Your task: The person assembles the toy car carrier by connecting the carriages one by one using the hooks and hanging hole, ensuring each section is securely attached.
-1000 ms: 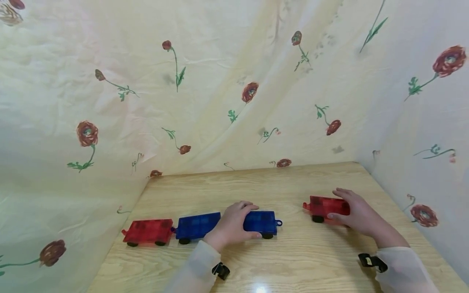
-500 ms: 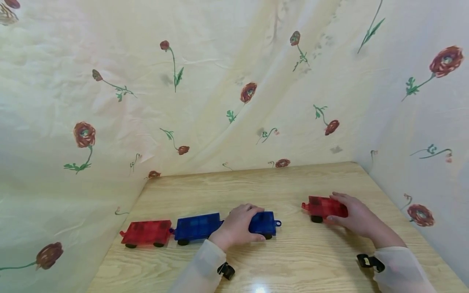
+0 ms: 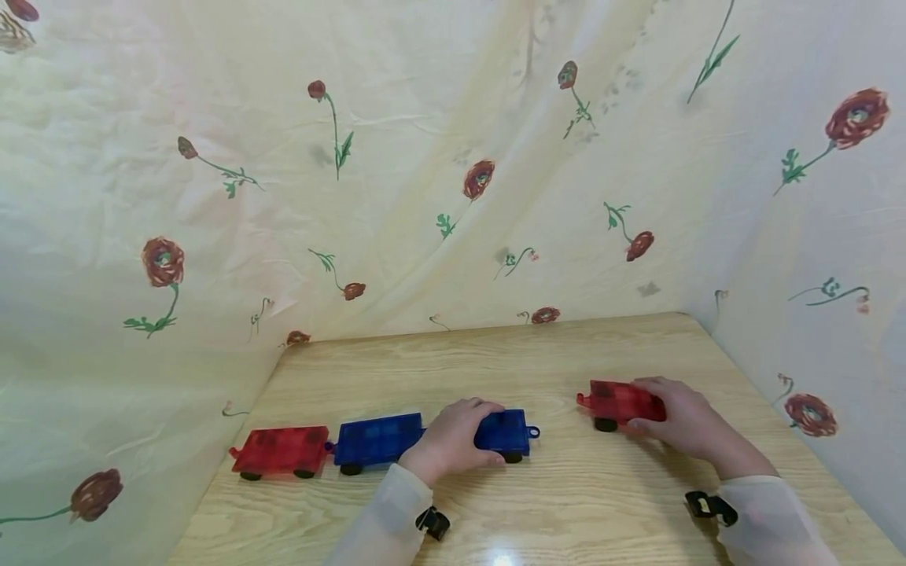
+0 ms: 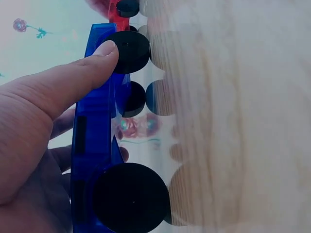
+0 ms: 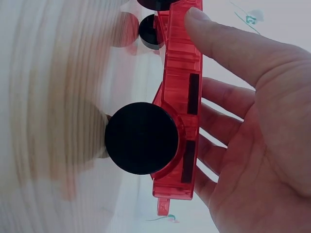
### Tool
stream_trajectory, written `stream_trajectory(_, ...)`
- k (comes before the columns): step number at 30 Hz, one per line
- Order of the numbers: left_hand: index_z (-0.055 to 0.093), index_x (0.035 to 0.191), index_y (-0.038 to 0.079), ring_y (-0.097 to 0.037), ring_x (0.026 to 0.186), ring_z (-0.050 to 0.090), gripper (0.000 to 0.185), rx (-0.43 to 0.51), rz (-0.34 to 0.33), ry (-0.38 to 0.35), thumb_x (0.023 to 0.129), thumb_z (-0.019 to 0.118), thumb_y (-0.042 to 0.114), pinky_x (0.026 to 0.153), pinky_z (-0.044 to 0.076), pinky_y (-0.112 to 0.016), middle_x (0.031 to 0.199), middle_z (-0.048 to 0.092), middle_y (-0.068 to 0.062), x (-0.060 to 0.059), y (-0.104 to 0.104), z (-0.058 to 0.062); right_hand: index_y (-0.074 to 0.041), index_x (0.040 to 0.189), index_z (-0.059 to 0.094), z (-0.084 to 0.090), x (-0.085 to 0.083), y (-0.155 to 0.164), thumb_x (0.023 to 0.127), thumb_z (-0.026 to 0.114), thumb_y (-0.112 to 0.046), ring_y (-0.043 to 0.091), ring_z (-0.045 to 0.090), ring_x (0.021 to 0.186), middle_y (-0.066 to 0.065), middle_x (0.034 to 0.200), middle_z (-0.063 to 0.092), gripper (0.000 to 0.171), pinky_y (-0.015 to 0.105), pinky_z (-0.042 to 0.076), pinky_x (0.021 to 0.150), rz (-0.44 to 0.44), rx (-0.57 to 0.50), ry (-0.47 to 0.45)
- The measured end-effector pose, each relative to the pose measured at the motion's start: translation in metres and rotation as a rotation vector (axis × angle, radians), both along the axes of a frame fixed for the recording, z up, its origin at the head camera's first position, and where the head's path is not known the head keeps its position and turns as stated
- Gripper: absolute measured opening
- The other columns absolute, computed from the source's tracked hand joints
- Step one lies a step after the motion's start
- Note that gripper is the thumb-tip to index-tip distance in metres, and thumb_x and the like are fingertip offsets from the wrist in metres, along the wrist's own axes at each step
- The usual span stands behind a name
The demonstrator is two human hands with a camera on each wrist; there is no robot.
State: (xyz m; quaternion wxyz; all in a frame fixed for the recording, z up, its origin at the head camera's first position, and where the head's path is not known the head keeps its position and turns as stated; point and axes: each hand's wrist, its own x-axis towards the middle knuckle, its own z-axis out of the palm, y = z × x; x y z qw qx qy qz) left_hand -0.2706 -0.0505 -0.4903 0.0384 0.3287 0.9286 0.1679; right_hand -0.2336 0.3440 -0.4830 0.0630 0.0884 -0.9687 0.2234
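Observation:
In the head view, my left hand (image 3: 453, 440) grips a blue toy train car (image 3: 502, 432) by its long sides. The left wrist view shows the thumb on that car's near side, by a black wheel (image 4: 129, 51), and fingers on the far side. My right hand (image 3: 683, 417) holds a red toy train car (image 3: 623, 402) further right, thumb near and fingers behind. Both cars stand on the table. A gap separates the blue car's ring from the red car's hook. My left hand hides the join between the held blue car and another blue car (image 3: 378, 440).
A second red car (image 3: 281, 450) stands at the far left, linked to the left blue car. All of them are on a wooden table (image 3: 566, 511). Flower-printed cloth (image 3: 396, 196) rises behind and at both sides of it.
My right hand has slid the red car slightly left, toward the blue one. The left hand shifted a little right along its blue car, and that car has moved slightly left.

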Motion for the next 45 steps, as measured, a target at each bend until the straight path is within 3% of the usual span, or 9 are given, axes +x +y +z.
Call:
stream_trajectory(10,0.041,0.144,0.039,-0.019,0.13,0.043,0.08,-0.02,0.022,0.002,0.074,0.071,0.063,0.103,0.039,-0.045,0.142,0.045,0.012,0.006,-0.006,0.005,-0.007,0.132,0.057,0.0,-0.001,-0.011,0.075,0.082,-0.041,0.041,0.051,0.111,0.02,0.127,0.056,0.071,0.057,0.045,0.085,0.027,0.005,0.009)
stream_trajectory(23,0.044,0.143,0.036,-0.014,0.124,0.049,0.083,-0.041,0.033,0.035,0.071,0.068,0.069,0.101,0.042,-0.04,0.136,0.05,0.013,0.013,-0.015,0.001,-0.015,0.128,0.061,-0.005,-0.002,-0.03,0.072,0.085,-0.041,0.032,0.055,0.106,0.01,0.123,0.06,0.066,0.051,0.048,0.082,0.073,0.006,0.021)
stream_trajectory(36,0.044,0.143,0.037,-0.016,0.123,0.05,0.082,-0.028,0.065,0.015,0.071,0.069,0.069,0.097,0.045,-0.043,0.137,0.049,0.013,0.023,-0.03,0.002,-0.02,0.125,0.063,-0.005,-0.002,-0.051,0.07,0.084,-0.045,0.022,0.055,0.101,-0.002,0.118,0.061,0.064,0.048,0.044,0.082,0.141,0.033,-0.002)
stream_trajectory(45,0.046,0.141,0.038,-0.019,0.128,0.047,0.084,-0.02,0.098,0.024,0.068,0.071,0.069,0.1,0.043,-0.045,0.14,0.048,0.011,0.026,-0.039,0.001,-0.021,0.124,0.063,0.0,0.003,-0.066,0.069,0.086,-0.043,0.02,0.055,0.1,-0.002,0.118,0.062,0.063,0.045,0.044,0.082,0.187,0.028,-0.009)
